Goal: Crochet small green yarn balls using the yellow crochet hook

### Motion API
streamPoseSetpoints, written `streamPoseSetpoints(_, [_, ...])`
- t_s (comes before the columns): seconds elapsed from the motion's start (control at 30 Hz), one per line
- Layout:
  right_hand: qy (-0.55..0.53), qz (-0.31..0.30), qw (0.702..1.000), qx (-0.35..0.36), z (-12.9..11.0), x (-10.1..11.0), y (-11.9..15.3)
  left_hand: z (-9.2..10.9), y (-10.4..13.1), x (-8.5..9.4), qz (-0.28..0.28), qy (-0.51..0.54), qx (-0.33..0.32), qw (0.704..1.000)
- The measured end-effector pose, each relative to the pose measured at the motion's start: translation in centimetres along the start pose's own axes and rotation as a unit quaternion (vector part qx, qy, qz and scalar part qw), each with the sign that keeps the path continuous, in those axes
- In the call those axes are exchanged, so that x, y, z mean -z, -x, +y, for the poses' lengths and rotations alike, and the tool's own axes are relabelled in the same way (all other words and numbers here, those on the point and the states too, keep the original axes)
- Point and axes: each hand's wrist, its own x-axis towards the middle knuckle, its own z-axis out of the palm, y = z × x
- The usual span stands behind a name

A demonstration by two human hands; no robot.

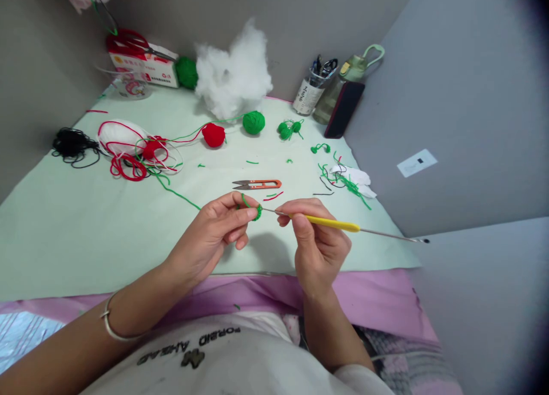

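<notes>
Between the thumb and fingers of my left hand (227,223) is a small piece of green crochet work (258,213). A loop of green yarn (184,198) runs from this hand back to the left. My right hand (319,238) is closed round a crochet hook (332,222) with a yellow handle. Its thin metal tip meets the green piece; whether it sits inside a stitch I cannot tell. Just beyond both hands, orange-handled thread snips (257,184) lie on the pale green table cover (115,240).
Yarn balls in red (213,135) and green (253,122) lie behind the snips. White stuffing (234,72) is at the back. Tangled yarn (137,149) sits left, yarn scraps (351,183) right. A phone (344,110) leans on a bottle (332,92) beside a pen cup (309,92).
</notes>
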Motion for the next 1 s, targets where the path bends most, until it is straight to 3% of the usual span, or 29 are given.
streamPoseSetpoints(0.47, [0.079, -0.031, 0.993, 0.081, 0.57, 0.00, 0.62, -0.06, 0.00, -0.24, 0.012, -0.001, -0.012, 1.000])
streamPoseSetpoints(0.67, [0.067, -0.008, 0.992, 0.103, 0.69, -0.35, 0.68, -0.15, 0.20, -0.42, -0.006, 0.000, -0.003, 1.000])
streamPoseSetpoints(0.8, [0.032, 0.005, 0.996, 0.085, 0.72, -0.55, 0.76, 0.00, 0.35, -0.55, -0.014, 0.010, 0.004, 1.000])
streamPoseSetpoints(1.0, [-0.012, -0.033, 0.999, 0.042, 0.89, -0.55, 0.78, -0.01, 0.29, -0.27, -0.019, 0.009, -0.002, 1.000])
